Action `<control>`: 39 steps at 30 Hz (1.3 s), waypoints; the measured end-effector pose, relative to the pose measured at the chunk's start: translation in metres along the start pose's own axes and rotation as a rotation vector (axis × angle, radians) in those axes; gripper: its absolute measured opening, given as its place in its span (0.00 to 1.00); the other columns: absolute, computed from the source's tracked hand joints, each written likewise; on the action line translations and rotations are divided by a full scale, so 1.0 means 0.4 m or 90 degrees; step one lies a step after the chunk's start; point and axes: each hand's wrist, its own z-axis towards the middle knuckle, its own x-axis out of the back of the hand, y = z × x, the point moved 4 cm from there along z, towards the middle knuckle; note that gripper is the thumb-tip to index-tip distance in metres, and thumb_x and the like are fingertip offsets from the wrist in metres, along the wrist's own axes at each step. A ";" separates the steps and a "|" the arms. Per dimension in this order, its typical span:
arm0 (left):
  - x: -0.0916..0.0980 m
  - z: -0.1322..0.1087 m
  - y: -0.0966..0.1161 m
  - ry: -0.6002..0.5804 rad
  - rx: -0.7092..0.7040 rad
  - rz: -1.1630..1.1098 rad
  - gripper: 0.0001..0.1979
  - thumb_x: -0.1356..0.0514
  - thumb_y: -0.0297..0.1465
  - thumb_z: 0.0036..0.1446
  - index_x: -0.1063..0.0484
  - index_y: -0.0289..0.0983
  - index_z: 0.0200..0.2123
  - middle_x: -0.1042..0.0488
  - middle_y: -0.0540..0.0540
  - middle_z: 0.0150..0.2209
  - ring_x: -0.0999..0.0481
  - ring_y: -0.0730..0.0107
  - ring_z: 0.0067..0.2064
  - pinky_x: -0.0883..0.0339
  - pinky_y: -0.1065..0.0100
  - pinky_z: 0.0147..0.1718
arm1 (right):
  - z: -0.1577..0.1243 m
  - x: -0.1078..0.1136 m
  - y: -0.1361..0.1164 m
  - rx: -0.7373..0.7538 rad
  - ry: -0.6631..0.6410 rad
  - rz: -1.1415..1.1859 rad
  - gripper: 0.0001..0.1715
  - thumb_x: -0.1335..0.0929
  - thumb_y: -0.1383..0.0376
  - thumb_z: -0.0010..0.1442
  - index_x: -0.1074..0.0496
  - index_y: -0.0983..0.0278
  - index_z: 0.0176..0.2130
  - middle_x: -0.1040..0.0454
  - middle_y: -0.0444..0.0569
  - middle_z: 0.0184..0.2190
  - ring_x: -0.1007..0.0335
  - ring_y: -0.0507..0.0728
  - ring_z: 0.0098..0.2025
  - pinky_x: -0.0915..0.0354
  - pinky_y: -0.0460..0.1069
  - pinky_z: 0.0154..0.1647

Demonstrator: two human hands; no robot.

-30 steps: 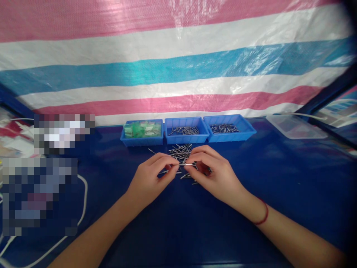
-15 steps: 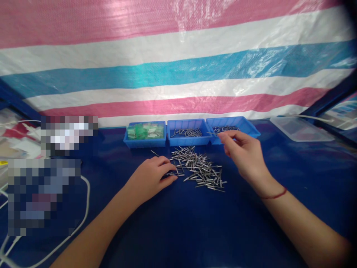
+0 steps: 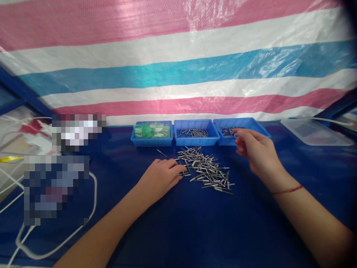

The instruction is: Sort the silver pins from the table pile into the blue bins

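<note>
My left hand (image 3: 163,176) rests at the left side of a loose pile of blind rivets (image 3: 209,167) on the table. Its thumb and index finger lie slightly apart, touching several rivets at the pile's edge. Over the right blue bin (image 3: 256,128) is my right hand (image 3: 256,149), fingers bent and fingertips a little apart; no rivet shows in them. Rivets lie in that bin and in the middle blue bin (image 3: 196,140). A single rivet (image 3: 161,153) lies apart, behind my left hand.
The left blue bin (image 3: 152,142) holds green and clear plastic packets. A translucent lid (image 3: 315,132) lies at the back right. White cable (image 3: 95,193) loops over the left side, near blurred-out items. A striped plastic sheet (image 3: 178,70) hangs behind the bins.
The rivet seen in my right fingers is gone from them, and that hand has shifted slightly right. My left thumb and index finger have drawn closer together. The view has turned a little left.
</note>
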 end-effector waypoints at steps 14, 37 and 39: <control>-0.005 0.001 -0.002 0.013 -0.008 0.027 0.12 0.47 0.29 0.65 0.27 0.38 0.48 0.24 0.44 0.41 0.24 0.65 0.42 0.33 0.65 0.41 | -0.077 -0.067 0.003 0.044 -0.141 -0.115 0.10 0.31 0.60 0.55 0.26 0.64 0.34 0.33 0.43 0.21 0.43 0.49 0.19 0.47 0.45 0.17; 0.005 -0.001 0.028 0.131 0.104 -0.579 0.12 0.48 0.33 0.65 0.27 0.35 0.42 0.27 0.48 0.32 0.27 0.72 0.33 0.33 0.71 0.34 | -0.241 -0.160 -0.024 0.224 -0.395 -0.175 0.09 0.32 0.61 0.60 0.26 0.61 0.40 0.26 0.47 0.31 0.32 0.52 0.25 0.36 0.47 0.23; -0.001 0.000 0.029 0.125 0.119 -0.626 0.12 0.47 0.34 0.64 0.28 0.34 0.40 0.28 0.48 0.30 0.28 0.72 0.32 0.33 0.71 0.34 | -0.242 -0.160 -0.028 0.214 -0.404 -0.145 0.09 0.32 0.61 0.60 0.25 0.60 0.40 0.25 0.49 0.34 0.30 0.53 0.29 0.34 0.47 0.25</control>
